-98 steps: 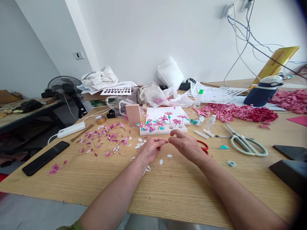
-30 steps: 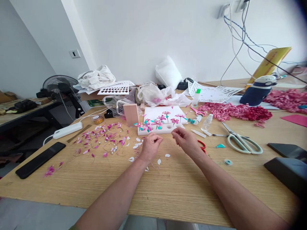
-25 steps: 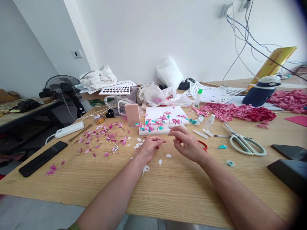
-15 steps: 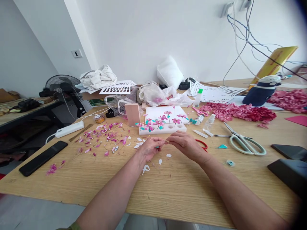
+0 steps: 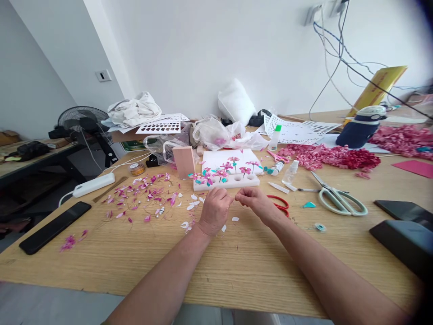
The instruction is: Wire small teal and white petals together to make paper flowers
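The big wooden table (image 5: pixel 237 271) is full of craft things. At the back of the work spot sits a white block (image 5: pixel 226 182) with pink flowers stuck in it. The big scissors (image 5: pixel 338 201) lie well off to the right, and the red scissors (image 5: pixel 280 204) peek out from behind the right hand (image 5: pixel 257 204). A second ago the two hands were apart and the right hand was up by the block. Now the left hand (image 5: pixel 214 210) and the right hand have come together, fingertips touching, just in front of the block. Both hands pinch a tiny piece (image 5: pixel 234 198) between them, a little above the table. It is too small to tell what it is. White petals (image 5: pixel 194 205) lie beside the left hand, untouched, so the work looks to be on that one little piece.
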`<state>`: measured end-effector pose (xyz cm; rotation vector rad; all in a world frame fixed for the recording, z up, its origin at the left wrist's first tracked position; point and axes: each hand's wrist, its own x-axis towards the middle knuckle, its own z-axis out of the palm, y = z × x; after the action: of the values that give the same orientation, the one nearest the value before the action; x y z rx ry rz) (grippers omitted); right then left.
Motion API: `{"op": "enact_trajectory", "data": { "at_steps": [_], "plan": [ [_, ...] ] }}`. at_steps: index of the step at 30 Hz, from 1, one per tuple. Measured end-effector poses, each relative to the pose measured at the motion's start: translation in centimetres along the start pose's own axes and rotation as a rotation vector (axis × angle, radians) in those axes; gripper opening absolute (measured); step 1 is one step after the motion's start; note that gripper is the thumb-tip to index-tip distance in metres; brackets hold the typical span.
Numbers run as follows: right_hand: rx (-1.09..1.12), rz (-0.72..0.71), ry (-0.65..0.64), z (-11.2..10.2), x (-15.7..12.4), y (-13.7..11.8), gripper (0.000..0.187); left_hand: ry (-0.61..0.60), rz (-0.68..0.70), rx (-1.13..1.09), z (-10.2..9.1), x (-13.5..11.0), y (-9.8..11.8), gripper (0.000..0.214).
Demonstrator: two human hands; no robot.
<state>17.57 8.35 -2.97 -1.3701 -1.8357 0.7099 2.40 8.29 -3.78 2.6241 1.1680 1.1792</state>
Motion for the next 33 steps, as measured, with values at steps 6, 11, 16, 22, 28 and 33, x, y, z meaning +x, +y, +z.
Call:
{"op": "enact_trajectory", "data": {
  "at_steps": [6,11,16,22,28,33],
  "plan": [
    [-0.065,-0.038,0.064,0.4,0.1,0.4,0.023,0.000,-0.325,-0.439,0.0,0.2,-0.1,0.014],
    [-0.163,-0.083,0.102,0.6,0.0,0.2,0.020,-0.008,-0.491,-0.593,0.2,0.5,-0.2,0.011],
    [-0.191,-0.174,0.120,-0.4,-0.3,-0.4,0.010,-0.017,-0.691,-0.872,0.0,0.6,-0.4,0.011],
    [-0.306,-0.586,0.047,-1.9,-0.4,-0.4,0.023,-0.188,-0.848,-1.344,-0.5,0.3,-1.1,0.018],
    [-0.382,-0.658,-0.008,-1.9,-0.1,0.1,0.018,-0.298,-0.879,-1.407,-0.6,0.2,-1.2,0.022],
    [-0.353,-0.652,0.002,-1.8,-0.1,0.3,0.019,-0.313,-0.858,-1.339,-0.5,0.2,-1.2,0.020]
  ]
}}
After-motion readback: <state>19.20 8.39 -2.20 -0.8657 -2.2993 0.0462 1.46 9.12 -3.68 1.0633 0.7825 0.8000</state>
